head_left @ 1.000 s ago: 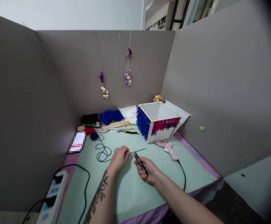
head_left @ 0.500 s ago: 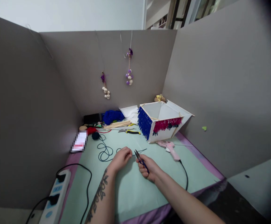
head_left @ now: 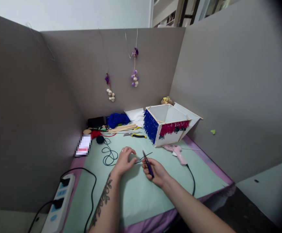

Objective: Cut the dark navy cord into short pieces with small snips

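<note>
My right hand (head_left: 157, 170) grips small dark thread snips (head_left: 147, 162), blades pointing away from me. My left hand (head_left: 124, 160) rests fingers-down on the mint green mat (head_left: 141, 194), pinning a strand of dark navy yarn (head_left: 109, 156) whose loops trail left to a small yarn ball (head_left: 100, 139). A short piece of the yarn (head_left: 146, 155) lies between my two hands, next to the snips' tips. A white box (head_left: 169, 126) with blue and red yarn fringe stands behind my hands.
A pink glue gun (head_left: 177, 152) with a black cord lies right of my hands. A power strip (head_left: 58, 204) sits at the front left. Wooden sticks (head_left: 123, 128), blue yarn (head_left: 118, 119), pliers (head_left: 135, 135) and red yarn (head_left: 95, 134) crowd the back. Grey partition walls surround the table.
My left hand has flattened its fingers onto the yarn on the mat. The snips in my right hand have tilted more upright, and both hands shifted slightly away from me.
</note>
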Motion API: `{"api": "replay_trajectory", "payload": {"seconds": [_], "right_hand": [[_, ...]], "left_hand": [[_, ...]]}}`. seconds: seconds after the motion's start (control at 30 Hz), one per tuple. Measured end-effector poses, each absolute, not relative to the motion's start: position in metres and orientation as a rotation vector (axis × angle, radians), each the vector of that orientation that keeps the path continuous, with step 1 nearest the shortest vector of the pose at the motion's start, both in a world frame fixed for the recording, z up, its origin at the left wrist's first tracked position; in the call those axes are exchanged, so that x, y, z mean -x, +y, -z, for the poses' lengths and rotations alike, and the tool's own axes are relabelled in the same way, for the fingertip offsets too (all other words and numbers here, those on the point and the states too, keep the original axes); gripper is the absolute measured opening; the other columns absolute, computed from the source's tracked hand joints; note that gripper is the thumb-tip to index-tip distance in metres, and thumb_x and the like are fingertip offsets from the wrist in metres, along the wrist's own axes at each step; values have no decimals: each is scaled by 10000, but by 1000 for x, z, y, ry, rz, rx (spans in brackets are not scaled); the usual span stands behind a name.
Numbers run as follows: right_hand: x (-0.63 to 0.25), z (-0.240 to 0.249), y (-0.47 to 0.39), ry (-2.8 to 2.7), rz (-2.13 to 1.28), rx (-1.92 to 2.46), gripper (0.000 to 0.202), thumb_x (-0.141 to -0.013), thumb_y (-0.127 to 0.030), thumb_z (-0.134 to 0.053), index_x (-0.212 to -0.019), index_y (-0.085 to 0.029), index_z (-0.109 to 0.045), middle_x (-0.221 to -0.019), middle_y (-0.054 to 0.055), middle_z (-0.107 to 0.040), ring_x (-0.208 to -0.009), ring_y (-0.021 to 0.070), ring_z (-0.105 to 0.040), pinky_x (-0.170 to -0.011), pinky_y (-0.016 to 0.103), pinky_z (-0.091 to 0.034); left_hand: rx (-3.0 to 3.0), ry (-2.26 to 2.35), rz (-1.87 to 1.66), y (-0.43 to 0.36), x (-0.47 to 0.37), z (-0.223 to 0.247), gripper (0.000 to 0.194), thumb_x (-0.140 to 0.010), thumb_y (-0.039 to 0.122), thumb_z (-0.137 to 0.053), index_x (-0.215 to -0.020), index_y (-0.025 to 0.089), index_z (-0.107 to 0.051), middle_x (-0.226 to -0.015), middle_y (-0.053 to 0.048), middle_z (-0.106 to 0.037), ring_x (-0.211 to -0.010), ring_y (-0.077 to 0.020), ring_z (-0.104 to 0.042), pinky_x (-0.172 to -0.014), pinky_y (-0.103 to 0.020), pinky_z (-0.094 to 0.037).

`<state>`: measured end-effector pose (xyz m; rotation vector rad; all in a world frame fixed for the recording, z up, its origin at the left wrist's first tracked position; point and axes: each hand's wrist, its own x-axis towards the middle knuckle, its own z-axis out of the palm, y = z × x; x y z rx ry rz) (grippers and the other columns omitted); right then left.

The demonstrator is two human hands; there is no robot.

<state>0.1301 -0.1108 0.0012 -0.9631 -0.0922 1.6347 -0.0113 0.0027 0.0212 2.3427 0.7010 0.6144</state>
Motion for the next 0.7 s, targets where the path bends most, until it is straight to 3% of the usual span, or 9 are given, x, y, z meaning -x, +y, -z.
{"api": "replay_trajectory", "payload": {"seconds": [0.2, 0.37, 0.5, 0.7], "right_hand": [[-122, 0, -105, -176, -1380, 959, 153, -677, -195, -577, -774, -216, -460, -536, -67, -489, -394, 61, -392, -345, 154, -191], [-119, 11, -102, -289, -1225, 1060, 254, -654, -325, -652, -821, -220, -491, -527, -73, -483, -396, 64, -367, -370, 173, -208], [-115, 19, -101, -373, -1049, 1116, 361, -623, -411, -691, -870, -212, -518, -611, -46, -553, -499, 97, -463, -463, 200, -302], [-115, 18, -102, -538, -922, 1201, 317, -697, -432, -636, -899, -209, -535, -709, -14, -597, -624, 133, -514, -551, 223, -341]], "left_hand": [[-2176, 546, -547, -20, -9, -15, 126, -781, 273, -529, -796, 170, -601, -751, -7, -584, -668, -124, -501, -620, -229, -387], [-2038, 578, -547, -21, -15, -5, 167, -776, 283, -523, -754, 146, -616, -680, -2, -586, -612, -107, -482, -574, -211, -365], [-1918, 611, -549, -18, -16, -2, 183, -758, 286, -533, -709, 129, -611, -630, 4, -573, -571, -95, -469, -546, -199, -357], [-1851, 636, -511, -16, -15, -4, 186, -741, 273, -542, -718, 118, -641, -656, -22, -619, -603, -113, -513, -583, -210, -393]]}}
